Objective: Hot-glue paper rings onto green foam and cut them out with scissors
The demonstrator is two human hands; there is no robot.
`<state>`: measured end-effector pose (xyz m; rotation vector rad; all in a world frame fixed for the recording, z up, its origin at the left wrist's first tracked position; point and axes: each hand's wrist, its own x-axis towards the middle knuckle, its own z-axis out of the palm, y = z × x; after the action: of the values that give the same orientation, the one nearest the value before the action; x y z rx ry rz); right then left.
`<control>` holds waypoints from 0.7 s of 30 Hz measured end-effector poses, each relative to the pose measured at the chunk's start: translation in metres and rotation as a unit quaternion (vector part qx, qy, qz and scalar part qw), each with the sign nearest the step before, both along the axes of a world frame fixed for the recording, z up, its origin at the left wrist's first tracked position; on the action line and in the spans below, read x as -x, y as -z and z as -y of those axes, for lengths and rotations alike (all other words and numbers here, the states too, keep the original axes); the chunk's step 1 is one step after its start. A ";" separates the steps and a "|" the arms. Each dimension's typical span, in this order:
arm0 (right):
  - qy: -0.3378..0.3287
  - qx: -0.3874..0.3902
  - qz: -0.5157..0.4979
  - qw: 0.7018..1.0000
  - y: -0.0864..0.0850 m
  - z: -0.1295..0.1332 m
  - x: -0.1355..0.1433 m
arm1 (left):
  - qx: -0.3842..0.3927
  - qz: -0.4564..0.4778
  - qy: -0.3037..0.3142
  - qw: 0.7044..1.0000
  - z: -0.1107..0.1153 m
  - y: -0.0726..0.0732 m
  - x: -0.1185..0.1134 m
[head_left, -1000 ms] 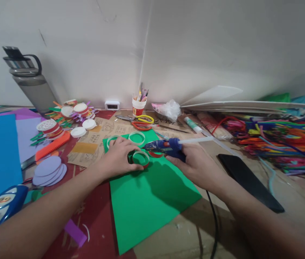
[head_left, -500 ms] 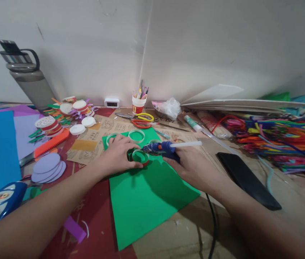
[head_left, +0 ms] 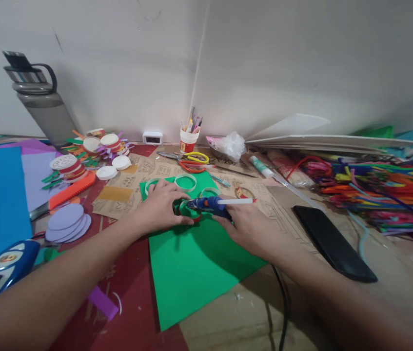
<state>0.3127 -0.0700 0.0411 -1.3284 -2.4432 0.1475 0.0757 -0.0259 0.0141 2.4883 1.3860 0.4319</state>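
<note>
Right hand grips a glue gun — left hand, half-curled, steadies a ring on green paper.

The sheet is coloured plain green. Over it, blue is seen on the glue gun and red on the pale-rimmed ring. Left of it, discs are tinted lilac; behind it, brown paper is patterned with dark line drawings.
</note>
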 end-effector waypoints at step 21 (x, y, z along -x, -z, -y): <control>0.006 -0.022 0.034 0.999 0.002 0.005 -0.003 | 0.007 0.006 -0.001 1.000 0.002 -0.003 -0.001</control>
<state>0.3160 -0.0752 0.0387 -1.3500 -2.4792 0.0469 0.0768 -0.0280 0.0168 2.4704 1.3815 0.4354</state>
